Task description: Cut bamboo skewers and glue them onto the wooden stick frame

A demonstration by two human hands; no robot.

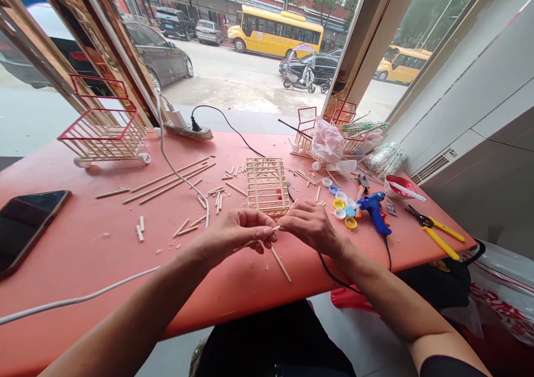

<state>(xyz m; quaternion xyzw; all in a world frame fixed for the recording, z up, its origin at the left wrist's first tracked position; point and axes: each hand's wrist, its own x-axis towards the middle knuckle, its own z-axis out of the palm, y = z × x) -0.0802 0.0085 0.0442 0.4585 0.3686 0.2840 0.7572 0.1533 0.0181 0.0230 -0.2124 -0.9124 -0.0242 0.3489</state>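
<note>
My left hand (242,232) and my right hand (307,227) meet near the table's front edge. A thin wooden stick (277,228) is pinched between the fingertips of both hands; its ends are partly hidden. Just beyond the hands lies a small slatted frame (266,185) made of sticks. Another stick (281,264) rests on the table right below my hands. Short cut pieces (218,202) are scattered left of the frame. To the right of my right hand are coloured bottle caps (339,203) and a blue glue gun (376,211).
The pink table (125,243) holds a phone (29,227), a finished small cart (106,127), long sticks (167,185), yellow-handled pliers (436,229), a red bowl (401,187) and a plastic bag (327,140). A white cable (167,157) crosses the left side.
</note>
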